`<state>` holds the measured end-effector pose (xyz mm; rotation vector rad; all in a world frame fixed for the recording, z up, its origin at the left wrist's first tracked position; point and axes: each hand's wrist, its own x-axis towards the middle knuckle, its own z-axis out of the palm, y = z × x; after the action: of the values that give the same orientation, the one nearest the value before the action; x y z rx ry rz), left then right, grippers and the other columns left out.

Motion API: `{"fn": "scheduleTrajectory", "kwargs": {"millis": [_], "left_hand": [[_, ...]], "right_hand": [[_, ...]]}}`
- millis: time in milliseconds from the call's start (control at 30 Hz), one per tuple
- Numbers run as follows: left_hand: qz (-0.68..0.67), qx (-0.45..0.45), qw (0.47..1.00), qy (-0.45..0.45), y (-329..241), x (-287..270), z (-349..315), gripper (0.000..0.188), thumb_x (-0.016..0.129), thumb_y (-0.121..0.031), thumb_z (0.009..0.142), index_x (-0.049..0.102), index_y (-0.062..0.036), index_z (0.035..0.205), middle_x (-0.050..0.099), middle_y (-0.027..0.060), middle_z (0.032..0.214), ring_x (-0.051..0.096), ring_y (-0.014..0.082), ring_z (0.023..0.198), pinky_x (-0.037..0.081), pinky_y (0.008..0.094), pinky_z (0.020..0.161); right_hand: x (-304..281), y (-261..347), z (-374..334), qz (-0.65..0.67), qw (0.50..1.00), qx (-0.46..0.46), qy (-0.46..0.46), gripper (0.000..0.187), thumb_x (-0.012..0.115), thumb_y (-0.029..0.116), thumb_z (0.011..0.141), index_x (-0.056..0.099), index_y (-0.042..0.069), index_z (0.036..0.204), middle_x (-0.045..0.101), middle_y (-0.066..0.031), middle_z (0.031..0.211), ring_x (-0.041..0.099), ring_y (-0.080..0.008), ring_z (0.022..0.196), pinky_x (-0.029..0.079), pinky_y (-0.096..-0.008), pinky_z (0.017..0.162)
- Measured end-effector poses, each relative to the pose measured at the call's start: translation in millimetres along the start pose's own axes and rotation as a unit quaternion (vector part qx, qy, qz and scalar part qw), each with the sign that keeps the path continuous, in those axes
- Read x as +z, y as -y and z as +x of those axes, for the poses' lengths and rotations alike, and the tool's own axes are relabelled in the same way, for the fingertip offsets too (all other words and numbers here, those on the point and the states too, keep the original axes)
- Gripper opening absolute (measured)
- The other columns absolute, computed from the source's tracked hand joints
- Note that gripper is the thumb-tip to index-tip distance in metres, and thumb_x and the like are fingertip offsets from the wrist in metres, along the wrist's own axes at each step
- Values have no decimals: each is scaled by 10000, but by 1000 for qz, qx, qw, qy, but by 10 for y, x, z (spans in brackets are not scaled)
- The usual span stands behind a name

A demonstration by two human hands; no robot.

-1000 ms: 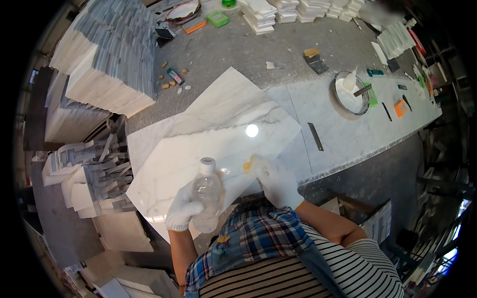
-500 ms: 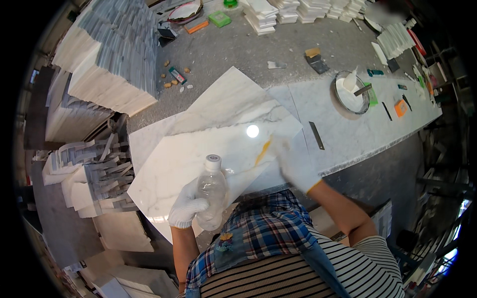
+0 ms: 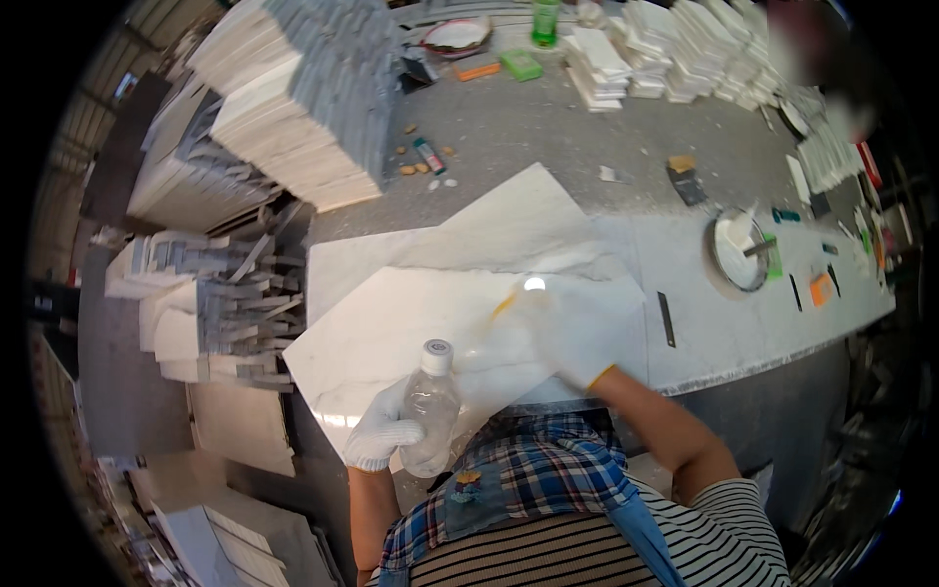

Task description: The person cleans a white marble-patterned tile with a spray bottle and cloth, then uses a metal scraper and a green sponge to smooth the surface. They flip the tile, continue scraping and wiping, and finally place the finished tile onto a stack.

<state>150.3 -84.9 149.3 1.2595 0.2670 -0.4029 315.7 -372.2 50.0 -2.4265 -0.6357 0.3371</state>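
My left hand (image 3: 380, 432), in a white knit glove, is closed around a clear plastic bottle (image 3: 437, 403) with a white cap, held upright above the slab's near edge. A polished white marble slab (image 3: 357, 323) with grey veins lies at an angle on the bench in front of me. Over its right part is my right hand (image 3: 572, 352), also in a white glove with a yellow cuff, smeared by motion. With it moves a blurred white cloth (image 3: 502, 308) with a yellow edge, which looks like a spare glove, against the slab. The fingers of that hand are not distinct.
Tall stacks of marble tiles (image 3: 298, 108) stand at the far left. To the right sit a metal bowl (image 3: 725, 267) of white paste and a dark flat blade (image 3: 666, 320). An orange block (image 3: 476, 72), a green block (image 3: 521, 65) and tile piles (image 3: 599, 67) are at the back.
My right hand has swept left across the slab with the cloth. My left hand still holds the bottle. The whole view has shifted, so the bench appears lower and farther right.
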Motion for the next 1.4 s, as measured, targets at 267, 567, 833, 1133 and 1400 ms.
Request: {"fn": "scheduleTrajectory", "kwargs": {"millis": [267, 567, 833, 1133, 1400], "left_hand": [[-66, 6, 996, -62, 326, -187, -492, 970, 927, -413, 726, 529, 70, 1468, 643, 74, 1317, 594, 172, 1201, 465, 305, 1063], [-77, 11, 990, -117, 464, -400, -887, 937, 881, -344, 707, 529, 62, 1475, 640, 74, 1291, 603, 185, 1188, 468, 325, 1066], [-155, 7, 982, -111, 725, -565, -1302, 740, 869, -303, 746, 603, 32, 1350, 671, 67, 1194, 626, 178, 1083, 496, 333, 993], [-188, 43, 968, -162, 763, -535, -1734, 809, 945, -393, 688, 634, 35, 1300, 698, 67, 1147, 653, 180, 1038, 514, 324, 957], [-213, 54, 953, -210, 985, -567, -2052, 835, 956, -383, 663, 628, 52, 1296, 705, 86, 1128, 659, 179, 1002, 527, 320, 906]], "right_hand": [[116, -67, 1444, -147, 972, -18, -184, 239, 564, 189, 982, 717, 117, 1151, 706, -190, 1078, 673, -409, 964, 532, -541, 847], [1131, 1221, 558, -69, 932, -349, -70, 337, 582, 274, 1008, 665, 104, 1287, 720, -93, 1172, 688, -319, 991, 536, -520, 869], [-225, -470, 1865, -265, 935, 109, -209, 325, 515, 363, 1067, 686, 160, 1255, 686, -185, 1164, 706, -404, 1001, 575, -547, 794], [1730, 2217, 1550, -119, 952, -252, -127, 271, 525, 193, 1032, 678, 111, 1240, 688, -152, 1139, 683, -335, 1007, 548, -469, 879], [2547, 3363, 1196, -44, 909, -409, 66, 489, 738, 267, 898, 621, 151, 1358, 656, -75, 1285, 667, -315, 1118, 562, -445, 918]]}}
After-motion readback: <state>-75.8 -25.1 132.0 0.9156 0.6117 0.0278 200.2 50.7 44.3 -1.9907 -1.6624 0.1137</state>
